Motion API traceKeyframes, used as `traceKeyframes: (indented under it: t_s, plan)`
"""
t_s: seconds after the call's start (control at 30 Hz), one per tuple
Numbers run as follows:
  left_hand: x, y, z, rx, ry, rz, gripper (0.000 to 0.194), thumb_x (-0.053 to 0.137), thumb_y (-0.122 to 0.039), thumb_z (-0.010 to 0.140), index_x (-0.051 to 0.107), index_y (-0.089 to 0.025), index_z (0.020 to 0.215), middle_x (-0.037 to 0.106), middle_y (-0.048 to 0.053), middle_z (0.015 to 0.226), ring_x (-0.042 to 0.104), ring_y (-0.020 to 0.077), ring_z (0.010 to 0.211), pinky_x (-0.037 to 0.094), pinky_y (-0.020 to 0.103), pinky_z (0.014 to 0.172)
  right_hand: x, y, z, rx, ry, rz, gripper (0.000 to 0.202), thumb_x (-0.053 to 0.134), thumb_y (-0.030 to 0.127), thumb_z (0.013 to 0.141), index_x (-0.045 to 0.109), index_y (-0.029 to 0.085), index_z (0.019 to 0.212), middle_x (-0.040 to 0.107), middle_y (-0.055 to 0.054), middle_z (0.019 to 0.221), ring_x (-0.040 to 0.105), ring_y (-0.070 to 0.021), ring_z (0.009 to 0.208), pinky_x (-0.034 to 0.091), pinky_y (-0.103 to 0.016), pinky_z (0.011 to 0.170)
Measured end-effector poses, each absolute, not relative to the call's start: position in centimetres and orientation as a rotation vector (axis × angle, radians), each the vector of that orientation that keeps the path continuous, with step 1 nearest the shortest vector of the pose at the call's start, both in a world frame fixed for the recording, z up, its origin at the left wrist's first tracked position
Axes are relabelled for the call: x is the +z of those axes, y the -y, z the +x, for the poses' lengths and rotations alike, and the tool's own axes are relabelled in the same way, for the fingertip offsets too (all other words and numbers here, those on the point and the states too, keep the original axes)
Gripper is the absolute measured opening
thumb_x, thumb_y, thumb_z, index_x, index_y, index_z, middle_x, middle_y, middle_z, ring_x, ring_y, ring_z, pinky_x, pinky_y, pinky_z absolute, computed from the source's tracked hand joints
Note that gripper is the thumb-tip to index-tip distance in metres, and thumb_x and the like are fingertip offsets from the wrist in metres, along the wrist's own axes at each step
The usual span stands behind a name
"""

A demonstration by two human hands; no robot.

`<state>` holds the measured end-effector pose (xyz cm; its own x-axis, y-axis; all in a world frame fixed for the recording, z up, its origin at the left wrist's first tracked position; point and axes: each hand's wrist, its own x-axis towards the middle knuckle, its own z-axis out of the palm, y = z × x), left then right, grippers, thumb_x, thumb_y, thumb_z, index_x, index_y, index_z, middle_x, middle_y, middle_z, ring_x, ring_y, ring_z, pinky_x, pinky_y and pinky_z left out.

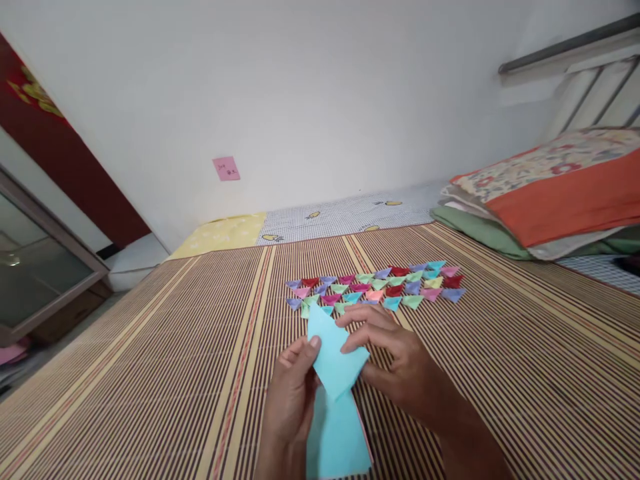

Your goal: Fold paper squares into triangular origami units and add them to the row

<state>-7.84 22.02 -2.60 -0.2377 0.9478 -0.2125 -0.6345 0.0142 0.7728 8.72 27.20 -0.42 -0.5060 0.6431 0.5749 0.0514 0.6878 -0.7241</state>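
Observation:
A folded sheet of turquoise paper (334,352) is raised between my hands, one corner pointing up and away. My left hand (295,380) pinches its left edge, thumb on top and fingers curled beneath. On the right side, my right hand (395,353) has its fingertips on the upper face and its thumb near the right corner, partly hidden behind the paper. Below lies more turquoise paper (340,437), seemingly a stack, with a thin pinkish edge along its right side. Just beyond the hands, several small folded paper pieces (359,287) in many colours lie in rows.
A striped bamboo mat (200,360) covers the bed. Folded bedding (565,193) is piled at the right, near a radiator (600,93). The white wall (320,100) behind bears a pink note (227,169). A glass-panelled door (40,260) stands at the left.

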Motion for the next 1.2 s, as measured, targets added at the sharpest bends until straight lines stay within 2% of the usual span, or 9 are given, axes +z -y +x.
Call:
traceKeyframes:
  t_s: [0.07, 0.13, 0.23, 0.4, 0.5, 0.63, 0.8, 0.93, 1.2]
  plan:
    - [-2.4, -21.8, -8.3, 1.654, -1.015, 0.483, 0.032, 0.092, -0.036, 0.066, 0.070, -0.014, 0.072, 0.067, 0.000, 0.059, 0.058, 0.0120, 0.050, 0.048, 0.024, 0.055, -0.3, -27.0, 8.5, 0.737, 2.020, -0.568, 0.027, 0.063, 0.003, 0.082, 0.072, 0.026, 0.091, 0.066, -0.006, 0.126, 0.057, -0.0276, 0.127, 0.044, -0.048, 0.108]
    - [-2.4, -21.5, -8.7, 1.719, -1.089, 0.553, 0.031, 0.089, -0.038, 0.069, 0.069, -0.014, 0.070, 0.064, -0.002, 0.057, 0.053, 0.0099, 0.048, 0.044, 0.022, 0.052, -0.4, -26.9, 8.2, 0.680, 2.009, -0.589, 0.019, 0.065, 0.009, 0.086, 0.073, 0.026, 0.090, 0.066, -0.007, 0.126, 0.058, -0.0284, 0.124, 0.046, -0.048, 0.105]
    - [-2.6, -21.2, -8.8, 1.753, -1.188, 0.713, 0.029, 0.084, -0.040, 0.076, 0.071, -0.015, 0.071, 0.068, 0.001, 0.063, 0.059, 0.0123, 0.056, 0.046, 0.023, 0.057, -0.6, -26.9, 7.5, 0.684, 1.912, -0.641, 0.011, 0.065, 0.020, 0.092, 0.070, 0.023, 0.083, 0.068, -0.008, 0.119, 0.063, -0.0270, 0.114, 0.050, -0.043, 0.097]
    - [-3.0, -20.8, -8.5, 1.705, -1.251, 0.916, 0.031, 0.073, -0.045, 0.088, 0.075, -0.016, 0.078, 0.076, 0.007, 0.075, 0.067, 0.0187, 0.068, 0.052, 0.029, 0.072, -0.8, -26.7, 6.5, 0.790, 1.750, -0.759, 0.019, 0.060, 0.022, 0.093, 0.058, 0.021, 0.074, 0.066, -0.003, 0.084, 0.064, -0.0188, 0.082, 0.050, -0.029, 0.074]
    - [-2.8, -20.7, -8.4, 1.668, -1.293, 0.996, 0.030, 0.071, -0.044, 0.090, 0.078, -0.016, 0.081, 0.077, 0.007, 0.078, 0.068, 0.0198, 0.072, 0.052, 0.029, 0.073, -0.6, -26.4, 6.4, 0.866, 1.727, -0.799, 0.022, 0.058, 0.022, 0.092, 0.055, 0.022, 0.071, 0.060, 0.001, 0.071, 0.059, -0.0158, 0.069, 0.047, -0.026, 0.065]
    - [-2.2, -20.8, -8.2, 1.640, -1.346, 1.015, 0.026, 0.079, -0.042, 0.082, 0.081, -0.017, 0.083, 0.076, 0.006, 0.075, 0.064, 0.0182, 0.068, 0.051, 0.028, 0.067, -0.4, -26.1, 6.3, 0.922, 1.662, -0.835, 0.021, 0.061, 0.023, 0.090, 0.053, 0.022, 0.071, 0.060, 0.002, 0.069, 0.062, -0.0150, 0.064, 0.048, -0.024, 0.061]
    - [-2.2, -21.0, -8.0, 1.615, -1.307, 0.997, 0.025, 0.078, -0.041, 0.082, 0.082, -0.017, 0.088, 0.077, 0.007, 0.078, 0.063, 0.0169, 0.064, 0.051, 0.027, 0.064, -0.1, -25.8, 6.3, 0.927, 1.615, -0.866, 0.018, 0.062, 0.025, 0.089, 0.054, 0.023, 0.073, 0.059, 0.003, 0.065, 0.062, -0.0146, 0.059, 0.047, -0.023, 0.055]
    - [-2.4, -21.0, -7.9, 1.601, -1.290, 1.006, 0.023, 0.077, -0.039, 0.084, 0.079, -0.016, 0.083, 0.077, 0.006, 0.073, 0.063, 0.0166, 0.064, 0.050, 0.026, 0.064, -0.1, -25.9, 6.7, 0.842, 1.632, -0.872, 0.017, 0.064, 0.023, 0.087, 0.056, 0.023, 0.072, 0.058, 0.004, 0.065, 0.057, -0.0135, 0.058, 0.046, -0.023, 0.055]
    - [-2.9, -21.1, -7.9, 1.650, -1.232, 0.950, 0.022, 0.074, -0.037, 0.088, 0.073, -0.015, 0.084, 0.075, 0.006, 0.068, 0.057, 0.0139, 0.059, 0.047, 0.025, 0.063, -0.7, -27.2, 9.0, 0.896, 1.555, -0.846, 0.009, 0.071, 0.023, 0.087, 0.063, 0.022, 0.082, 0.065, 0.002, 0.073, 0.063, -0.0148, 0.068, 0.050, -0.026, 0.063]
